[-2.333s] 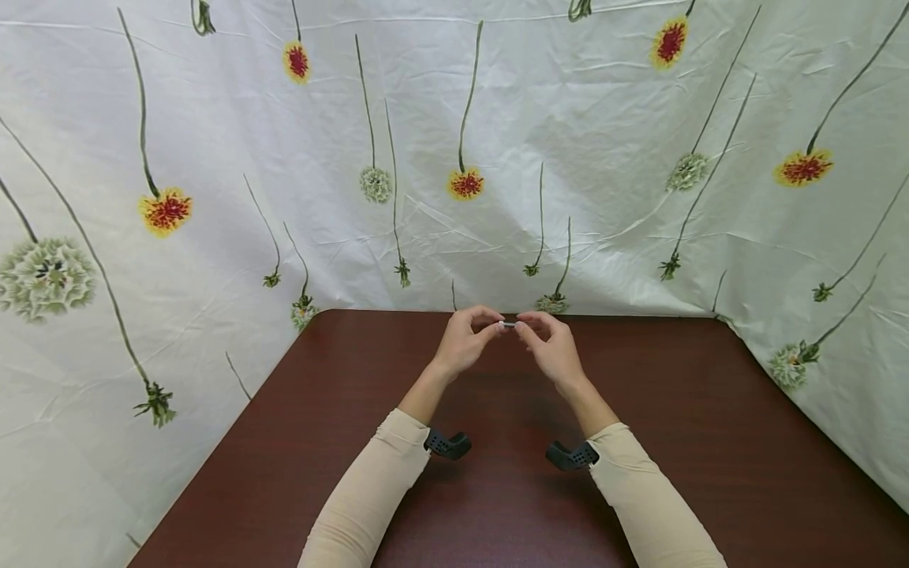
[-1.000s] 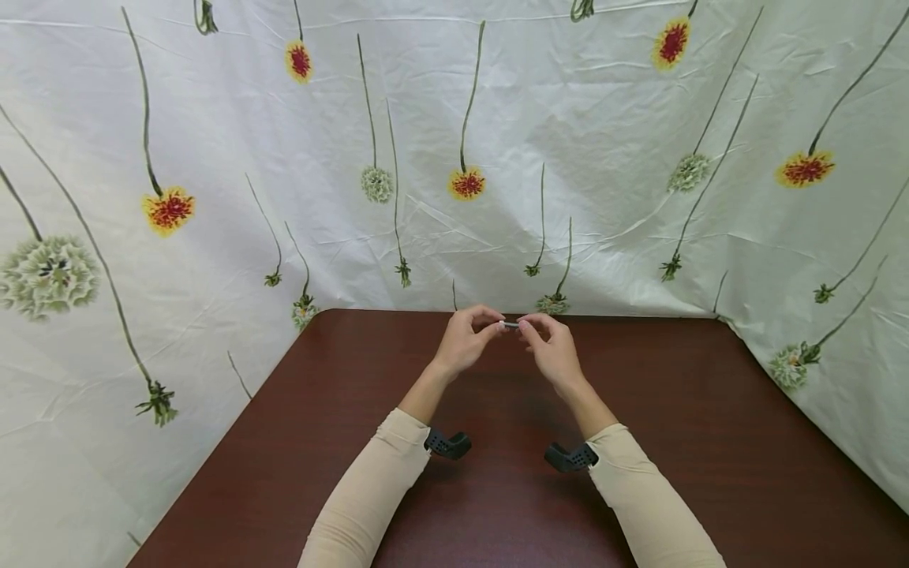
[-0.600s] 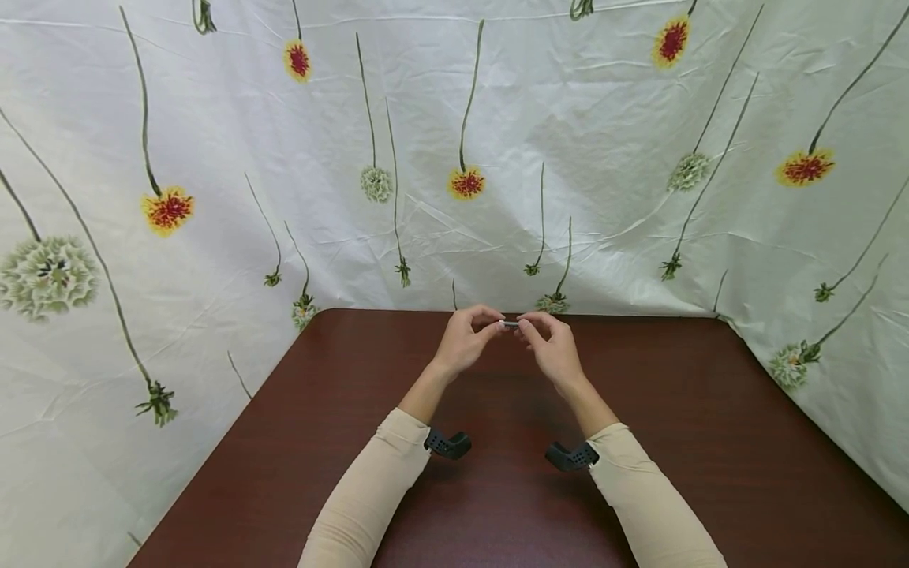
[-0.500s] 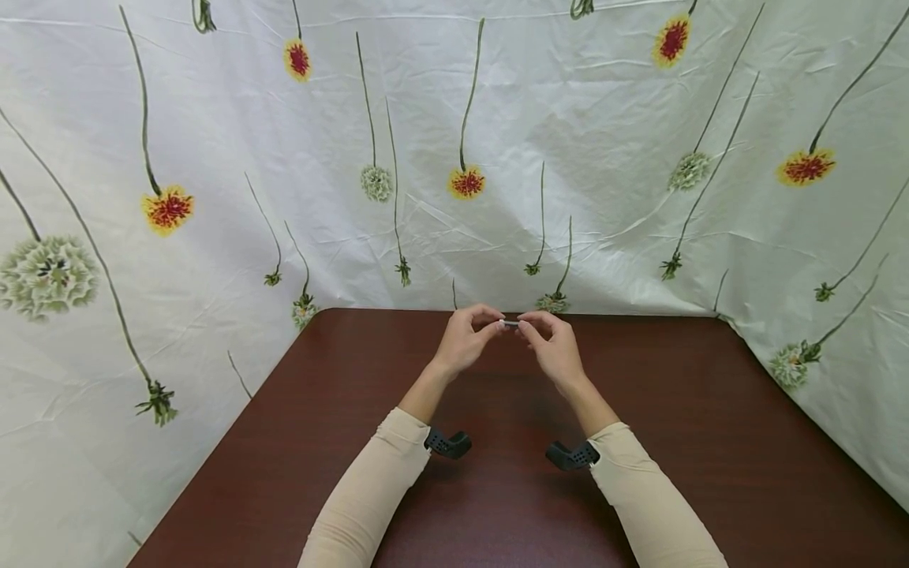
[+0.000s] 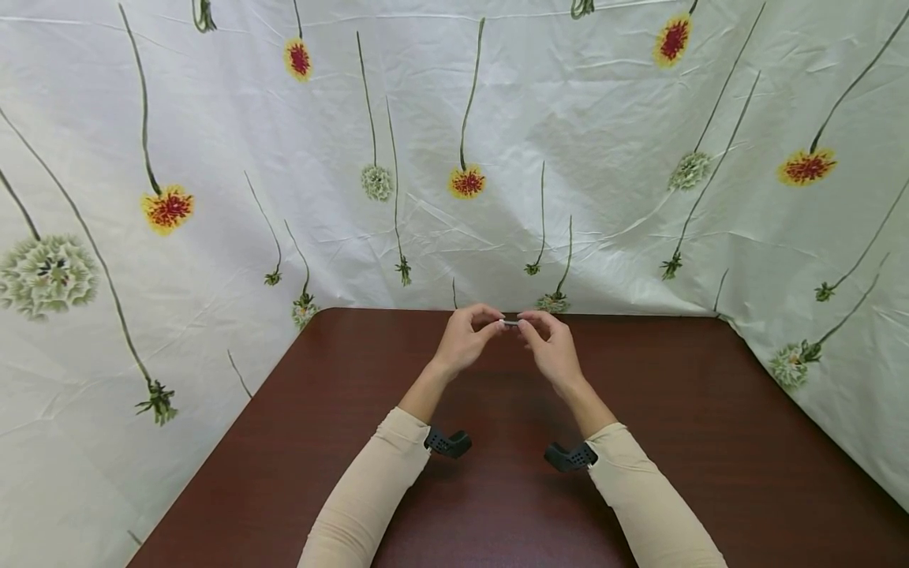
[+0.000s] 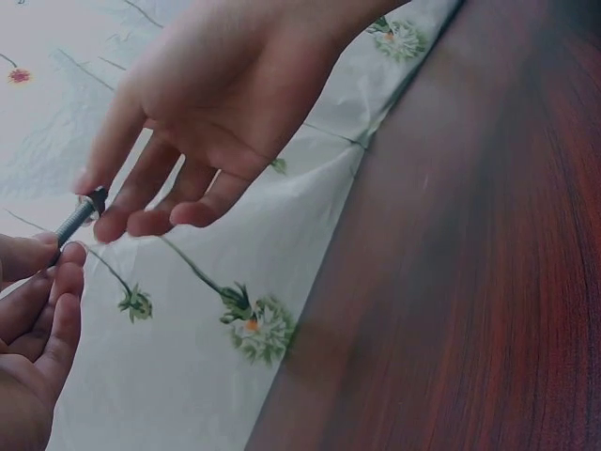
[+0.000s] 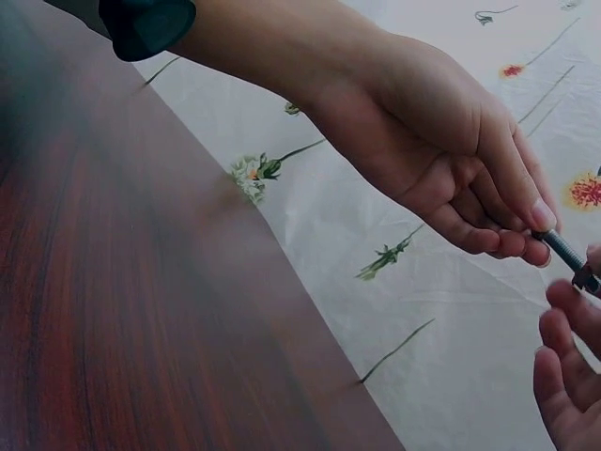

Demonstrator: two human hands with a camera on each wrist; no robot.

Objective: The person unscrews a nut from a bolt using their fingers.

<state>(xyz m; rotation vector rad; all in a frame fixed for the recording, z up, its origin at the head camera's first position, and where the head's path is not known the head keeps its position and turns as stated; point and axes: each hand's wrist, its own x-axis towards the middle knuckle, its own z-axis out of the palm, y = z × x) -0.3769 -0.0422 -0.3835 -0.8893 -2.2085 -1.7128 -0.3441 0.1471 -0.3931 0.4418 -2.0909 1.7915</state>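
Observation:
A small grey metal bolt is held level between both hands, over the far part of the table. My left hand pinches its head end between thumb and fingertips. In the left wrist view, that end of the bolt shows a dark head and a paler ring beside it. My right hand pinches the other end of the threaded shank. Seen from the right wrist, the shank runs from the right thumb towards the left fingertips, which partly hide the head.
Below the hands lies a dark red-brown wooden table. A white cloth printed with flowers hangs behind it and along both sides. Each wrist carries a dark strap mount, such as the left strap.
My right fingertips have shifted slightly to the right along the bolt since the earliest frame, with small finger movements. The left hand and both arms stay nearly still.

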